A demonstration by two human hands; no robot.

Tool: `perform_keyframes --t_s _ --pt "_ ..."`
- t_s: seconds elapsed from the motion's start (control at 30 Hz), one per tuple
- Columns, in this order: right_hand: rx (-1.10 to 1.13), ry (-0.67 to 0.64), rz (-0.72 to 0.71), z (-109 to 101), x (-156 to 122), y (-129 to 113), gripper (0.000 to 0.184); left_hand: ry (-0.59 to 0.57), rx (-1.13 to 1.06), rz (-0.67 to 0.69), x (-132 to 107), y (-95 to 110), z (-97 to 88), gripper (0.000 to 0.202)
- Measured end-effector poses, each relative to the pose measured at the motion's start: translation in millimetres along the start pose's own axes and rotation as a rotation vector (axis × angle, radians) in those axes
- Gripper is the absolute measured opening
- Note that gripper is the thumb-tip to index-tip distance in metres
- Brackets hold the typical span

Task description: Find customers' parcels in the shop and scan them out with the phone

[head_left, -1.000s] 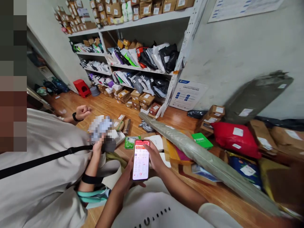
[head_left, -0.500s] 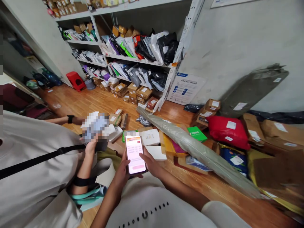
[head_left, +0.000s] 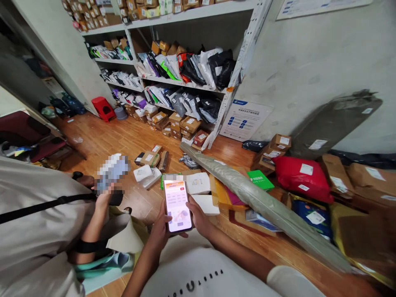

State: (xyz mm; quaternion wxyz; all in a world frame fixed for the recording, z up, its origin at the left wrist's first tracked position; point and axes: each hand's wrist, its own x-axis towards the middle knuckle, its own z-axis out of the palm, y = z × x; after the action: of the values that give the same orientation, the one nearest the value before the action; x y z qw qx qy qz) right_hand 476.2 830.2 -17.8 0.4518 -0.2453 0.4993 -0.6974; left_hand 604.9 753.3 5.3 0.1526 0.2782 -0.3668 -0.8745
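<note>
The left hand [head_left: 161, 231] and right hand [head_left: 199, 216] close together on a phone [head_left: 177, 205], held upright near the body at centre, its glossy screen lit pink and white. Each hand curls round one long edge, forearms reaching in from the near edge and bent at the wrist. Beyond lies a polished plank floor [head_left: 117, 140] strewn with cardboard boxes and soft plastic mailers. A long parcel [head_left: 262, 202] in dull grey wrap slants from far centre to near right, beside a plump red bag [head_left: 301, 177]. White metal shelves [head_left: 192, 82] crammed with packets line the far wall [head_left: 309, 62] of rough grey plaster. At near left, a co-worker's hand [head_left: 103, 198] grips a blurred item.
</note>
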Motion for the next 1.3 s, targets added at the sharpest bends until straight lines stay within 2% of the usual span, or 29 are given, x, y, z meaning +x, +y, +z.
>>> perform_keyframes --t_s 0.13,0.3,0.57,0.7,1.07,1.3 --pt "-0.121 0.082 0.007 2 5 -3 0.043 -0.017 0.017 0.022 -1 0 -1.1 0.092" --pt "-0.101 0.127 0.045 7 9 -11 0.048 0.001 0.064 0.014 -2 2 -0.1 0.091" --pt "-0.080 0.093 0.069 10 10 -25 0.053 0.022 0.069 0.012 0 3 -0.2 0.093" --pt "-0.100 0.118 0.081 12 10 -29 0.056 0.027 0.091 0.007 1 3 0.5 0.092" --pt "-0.097 0.181 0.133 11 13 -27 0.051 0.014 0.145 -0.033 4 2 0.8 0.089" --pt "-0.131 0.204 0.088 5 16 -18 0.047 0.026 0.172 -0.046 3 6 4.9 0.084"
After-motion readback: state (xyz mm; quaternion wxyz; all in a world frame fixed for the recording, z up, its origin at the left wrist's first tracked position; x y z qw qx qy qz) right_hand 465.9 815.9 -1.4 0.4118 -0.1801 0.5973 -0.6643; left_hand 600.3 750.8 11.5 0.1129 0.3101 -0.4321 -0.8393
